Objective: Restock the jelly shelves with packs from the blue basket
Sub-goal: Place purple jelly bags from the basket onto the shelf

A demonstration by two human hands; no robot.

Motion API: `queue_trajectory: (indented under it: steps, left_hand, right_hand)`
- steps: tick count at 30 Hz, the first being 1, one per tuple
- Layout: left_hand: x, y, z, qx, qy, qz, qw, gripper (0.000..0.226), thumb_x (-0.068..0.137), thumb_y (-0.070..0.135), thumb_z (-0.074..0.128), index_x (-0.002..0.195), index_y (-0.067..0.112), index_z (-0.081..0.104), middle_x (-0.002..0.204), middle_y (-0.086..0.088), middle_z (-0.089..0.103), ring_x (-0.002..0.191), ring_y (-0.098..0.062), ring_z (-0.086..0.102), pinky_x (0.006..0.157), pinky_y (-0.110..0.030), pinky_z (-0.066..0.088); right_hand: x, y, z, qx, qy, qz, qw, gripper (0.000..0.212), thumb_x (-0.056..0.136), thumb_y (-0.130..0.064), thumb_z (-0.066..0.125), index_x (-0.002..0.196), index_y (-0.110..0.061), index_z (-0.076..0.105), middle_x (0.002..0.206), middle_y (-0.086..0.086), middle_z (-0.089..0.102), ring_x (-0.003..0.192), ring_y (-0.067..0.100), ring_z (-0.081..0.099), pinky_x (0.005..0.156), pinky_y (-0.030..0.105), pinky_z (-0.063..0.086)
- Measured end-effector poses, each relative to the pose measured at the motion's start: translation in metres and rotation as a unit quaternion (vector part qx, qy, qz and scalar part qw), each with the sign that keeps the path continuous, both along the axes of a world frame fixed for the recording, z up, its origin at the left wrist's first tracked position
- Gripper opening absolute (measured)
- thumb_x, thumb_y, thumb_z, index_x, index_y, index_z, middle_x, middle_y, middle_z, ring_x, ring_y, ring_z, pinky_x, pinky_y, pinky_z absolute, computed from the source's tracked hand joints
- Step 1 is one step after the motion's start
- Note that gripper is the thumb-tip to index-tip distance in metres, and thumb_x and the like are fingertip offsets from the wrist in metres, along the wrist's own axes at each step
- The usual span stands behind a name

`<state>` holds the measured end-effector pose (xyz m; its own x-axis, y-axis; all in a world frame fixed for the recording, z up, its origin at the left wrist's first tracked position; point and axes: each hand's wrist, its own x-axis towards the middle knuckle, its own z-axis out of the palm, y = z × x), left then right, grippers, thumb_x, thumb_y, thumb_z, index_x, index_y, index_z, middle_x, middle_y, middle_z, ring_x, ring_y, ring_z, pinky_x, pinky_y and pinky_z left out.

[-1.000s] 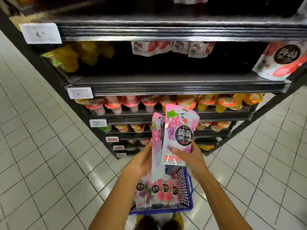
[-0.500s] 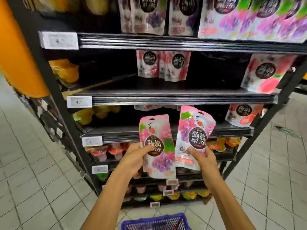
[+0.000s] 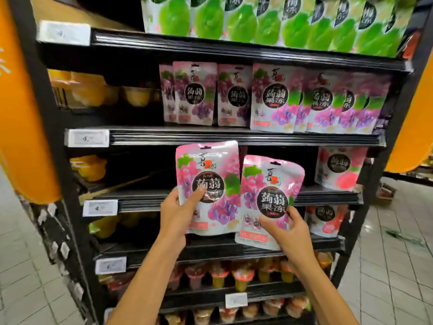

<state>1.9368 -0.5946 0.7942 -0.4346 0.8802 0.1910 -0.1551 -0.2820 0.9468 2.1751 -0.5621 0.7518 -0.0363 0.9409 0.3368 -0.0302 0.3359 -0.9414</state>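
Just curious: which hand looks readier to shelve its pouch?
Probably left: the left hand holds its grape jelly pouch higher, top near the grape shelf; the right hand holds the other pouch lower.

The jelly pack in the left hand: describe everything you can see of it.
The left-hand jelly pack is a glossy pink-and-white pouch printed with purple grapes, green leaves and a round black label bearing white characters. It is held upright before the shelves; the left hand pinches its lower left, thumb on the label.

Black shelves (image 3: 234, 137): green packs (image 3: 269, 22), grape packs (image 3: 271, 99), jelly cups (image 3: 241, 275)
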Motion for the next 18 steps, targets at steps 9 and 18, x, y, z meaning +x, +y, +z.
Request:
queue_trajectory:
  steps: [9,18]
  left_hand:
    - [0.003,0.026,0.052,0.044,0.06,0.015,0.997,0.026,0.087,0.035,0.07,0.11,0.024,0.064,0.097,0.002,0.076,0.088,-0.017,0.074,0.066,-0.03,0.058]
    - [-0.004,0.044,0.07,0.057,0.066,0.026,0.996,0.026,0.086,0.035,0.071,0.11,0.023,0.067,0.092,0.006,0.077,0.079,-0.01,0.074,0.055,-0.022,0.055]
  right_hand:
    - [0.007,0.038,0.06,0.073,0.037,-0.045,0.996,0.052,0.062,-0.042,0.084,0.104,-0.019,0.064,0.095,-0.009,0.075,0.083,0.005,0.072,0.061,0.013,0.054]
    - [0.005,0.079,0.117,0.128,-0.038,-0.077,0.988,0.048,0.072,-0.049,0.08,0.109,-0.031,0.055,0.103,-0.015,0.066,0.087,-0.009,0.063,0.072,0.018,0.048]
